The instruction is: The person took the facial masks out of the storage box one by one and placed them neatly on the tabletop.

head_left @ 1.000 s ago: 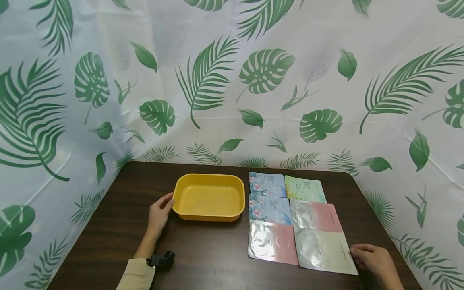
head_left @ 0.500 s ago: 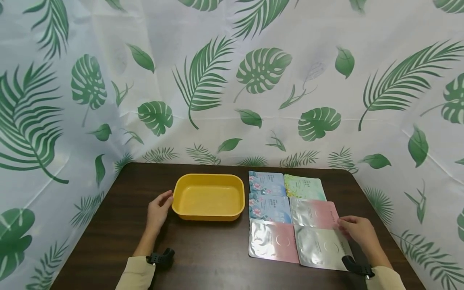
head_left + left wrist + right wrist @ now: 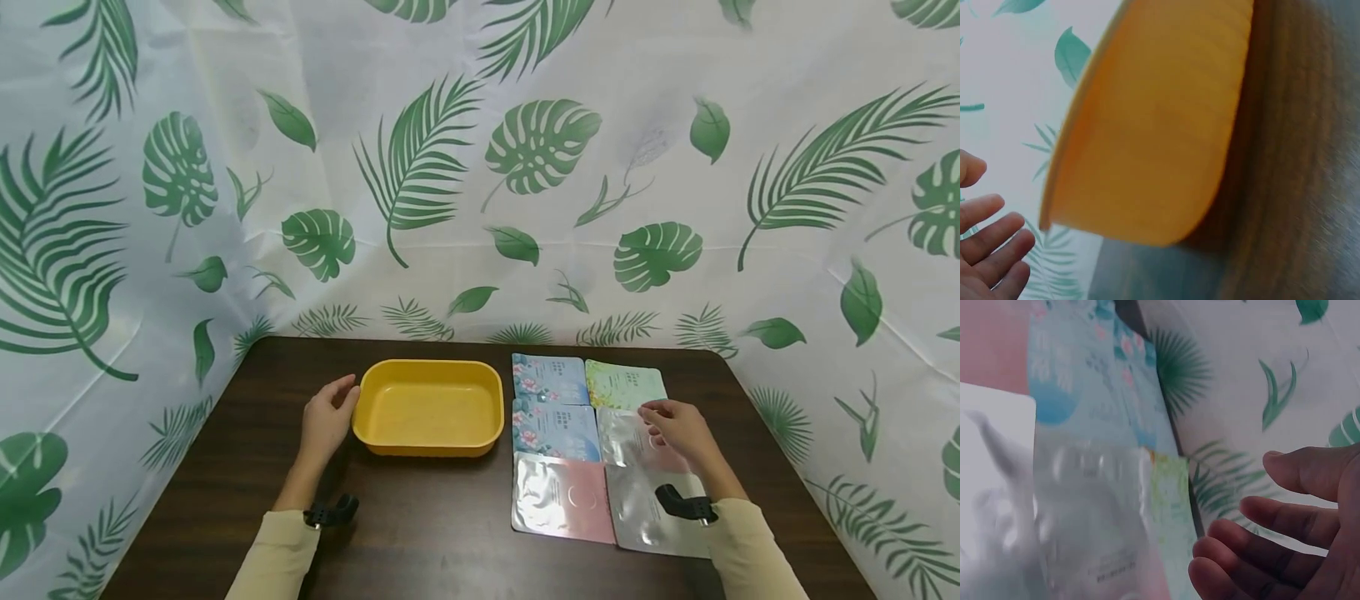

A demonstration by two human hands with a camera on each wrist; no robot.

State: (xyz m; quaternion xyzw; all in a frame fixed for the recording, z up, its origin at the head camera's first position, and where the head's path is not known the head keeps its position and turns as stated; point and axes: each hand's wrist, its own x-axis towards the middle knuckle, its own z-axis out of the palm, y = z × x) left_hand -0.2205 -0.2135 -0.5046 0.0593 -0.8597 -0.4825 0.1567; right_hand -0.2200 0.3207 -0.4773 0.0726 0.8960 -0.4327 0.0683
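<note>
A yellow plastic tray (image 3: 427, 408) stands on the dark wooden table. Beside its left rim is my left hand (image 3: 326, 421); the left wrist view shows its fingers (image 3: 994, 244) loosely bent and apart from the tray's wall (image 3: 1147, 125). My right hand (image 3: 681, 429) hangs over a pink and silver sheet mask packet (image 3: 622, 442), partly covering it, fingers relaxed with nothing between them. Around it lie a green packet (image 3: 626, 383), a blue floral packet (image 3: 551, 379), a second blue packet (image 3: 555, 429), a silver-pink packet (image 3: 562, 497) and a pale silver-green packet (image 3: 652, 517) under the right forearm.
The packets lie in two columns on the right of the table (image 3: 427, 525). A white cloth (image 3: 450, 167) with green leaf prints hangs behind the table and down its sides. A black strap (image 3: 330, 510) with a camera sits on each wrist.
My right hand has moved from the table's front right, up and left, over the packets to the upper pink one. The left hand stays by the tray, having shifted slightly upward.
</note>
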